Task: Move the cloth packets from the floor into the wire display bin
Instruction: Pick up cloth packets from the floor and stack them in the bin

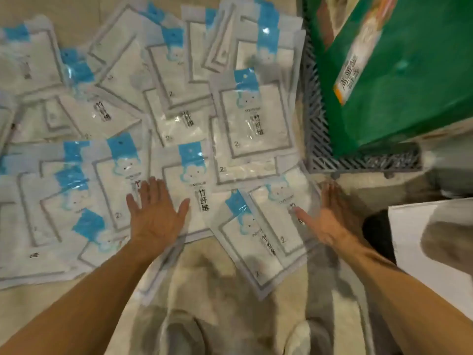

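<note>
Several flat cloth packets [256, 119], clear plastic with white cloth and blue header cards, lie scattered and overlapping on the floor across the upper and left part of the view. My left hand [154, 213] is spread flat, fingers straight, over the lower edge of a middle packet [192, 180]. My right hand [325, 219] reaches with straight fingers beside the right edge of a tilted packet [266, 234]; it is blurred. Neither hand holds anything. No wire display bin is recognisable in view.
A grey slatted plastic crate [317, 139] stands at the upper right with a green carton [399, 80] on it. A white board or box [435, 242] lies at the right edge. My shoes [184, 331] stand on the beige floor near the bottom.
</note>
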`<state>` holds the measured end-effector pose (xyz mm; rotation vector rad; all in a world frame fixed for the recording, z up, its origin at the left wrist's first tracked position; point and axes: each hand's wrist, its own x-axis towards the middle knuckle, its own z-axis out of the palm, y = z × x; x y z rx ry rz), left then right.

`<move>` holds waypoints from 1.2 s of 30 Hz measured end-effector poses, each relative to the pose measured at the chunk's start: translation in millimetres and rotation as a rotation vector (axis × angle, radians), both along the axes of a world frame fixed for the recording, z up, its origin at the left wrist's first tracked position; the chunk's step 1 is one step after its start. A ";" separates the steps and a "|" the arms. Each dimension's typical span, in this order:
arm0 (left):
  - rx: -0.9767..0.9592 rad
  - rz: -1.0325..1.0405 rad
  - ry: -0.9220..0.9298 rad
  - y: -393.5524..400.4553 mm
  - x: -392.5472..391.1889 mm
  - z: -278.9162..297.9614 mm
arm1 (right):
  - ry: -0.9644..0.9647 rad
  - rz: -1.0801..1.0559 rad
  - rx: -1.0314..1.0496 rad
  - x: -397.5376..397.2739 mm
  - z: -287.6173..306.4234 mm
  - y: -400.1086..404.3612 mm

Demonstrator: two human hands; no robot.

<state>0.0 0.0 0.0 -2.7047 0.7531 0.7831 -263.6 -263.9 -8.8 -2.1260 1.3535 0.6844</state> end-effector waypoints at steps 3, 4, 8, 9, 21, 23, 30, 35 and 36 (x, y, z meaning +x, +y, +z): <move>-0.033 0.153 0.008 -0.2 2.1 -31.9 | 0.036 0.017 -0.124 1.5 -23.3 3.1; -0.098 0.197 0.007 -2.1 3.2 -36.8 | -0.002 -0.006 -0.171 2.4 -26.3 4.7; -0.204 0.324 -0.027 -10.8 9.7 -33.3 | -0.063 -0.135 -0.216 9.0 -29.4 4.3; -0.157 0.345 -0.013 -14.6 12.9 -31.9 | -0.058 -0.178 -0.185 11.8 -29.5 1.4; -0.393 0.618 0.275 -25.3 10.1 -21.6 | -0.235 -0.524 0.256 22.8 -28.3 -8.9; -0.545 0.765 0.358 -20.1 6.3 -14.2 | -0.313 -0.607 0.380 18.2 -14.3 -6.3; -0.803 0.885 0.507 19.4 -1.7 47.8 | -0.438 -0.757 0.516 -8.1 50.0 5.3; -0.862 0.918 0.552 36.8 -2.3 119.1 | -0.524 -0.723 0.462 -15.6 121.0 5.9; -0.868 0.936 0.564 38.0 -1.3 134.9 | -0.550 -0.744 0.475 -15.4 136.5 5.8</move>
